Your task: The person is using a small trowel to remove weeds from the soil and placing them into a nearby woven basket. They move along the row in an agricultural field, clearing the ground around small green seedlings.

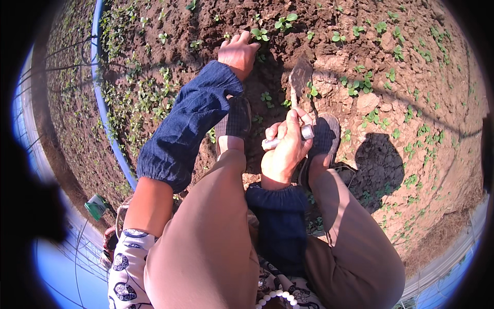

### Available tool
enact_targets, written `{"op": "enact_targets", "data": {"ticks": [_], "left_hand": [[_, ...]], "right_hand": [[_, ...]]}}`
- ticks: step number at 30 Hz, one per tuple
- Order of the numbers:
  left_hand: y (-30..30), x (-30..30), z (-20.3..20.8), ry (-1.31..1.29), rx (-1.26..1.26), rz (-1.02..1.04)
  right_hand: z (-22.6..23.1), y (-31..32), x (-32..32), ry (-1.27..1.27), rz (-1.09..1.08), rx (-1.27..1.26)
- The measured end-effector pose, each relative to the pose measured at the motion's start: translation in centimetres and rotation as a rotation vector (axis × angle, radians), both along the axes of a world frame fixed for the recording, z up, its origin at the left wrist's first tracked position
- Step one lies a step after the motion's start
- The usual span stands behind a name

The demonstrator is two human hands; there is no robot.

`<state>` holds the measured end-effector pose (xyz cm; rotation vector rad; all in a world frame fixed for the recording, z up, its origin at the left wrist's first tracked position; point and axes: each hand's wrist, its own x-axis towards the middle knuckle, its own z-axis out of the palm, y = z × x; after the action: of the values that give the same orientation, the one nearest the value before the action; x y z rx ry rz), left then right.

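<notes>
My left hand reaches forward to the dark soil, its fingers bent downward and slightly apart. Its thumb is beside a small green seedling; the fingertips are partly hidden, and nothing shows in the hand. My right hand is wrapped round the pale, rounded handle of a small hand hoe. The rusty flat blade points away from me, over or against the soil; contact is unclear. Close to the blade's right edge grows another seedling.
My shoes stand on the soil, knees bent between my arms. Several seedlings are scattered on the right. Denser greenery covers the left, where a blue hose runs lengthwise. A green object lies at far left.
</notes>
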<state>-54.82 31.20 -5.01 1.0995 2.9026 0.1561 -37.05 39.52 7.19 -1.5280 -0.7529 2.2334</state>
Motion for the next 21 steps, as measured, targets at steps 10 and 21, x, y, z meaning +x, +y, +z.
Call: {"op": "enact_targets", "data": {"ticks": [10,21], "left_hand": [[-1.0,-1.3,0.8,-0.294,0.164,0.043],[2.2,0.2,0.7,-0.032,0.024,0.281]], "right_hand": [[0.2,0.2,-0.4,-0.019,-0.009,-0.019],[0.3,0.0,-0.6,0.004,0.022,-0.020]]}}
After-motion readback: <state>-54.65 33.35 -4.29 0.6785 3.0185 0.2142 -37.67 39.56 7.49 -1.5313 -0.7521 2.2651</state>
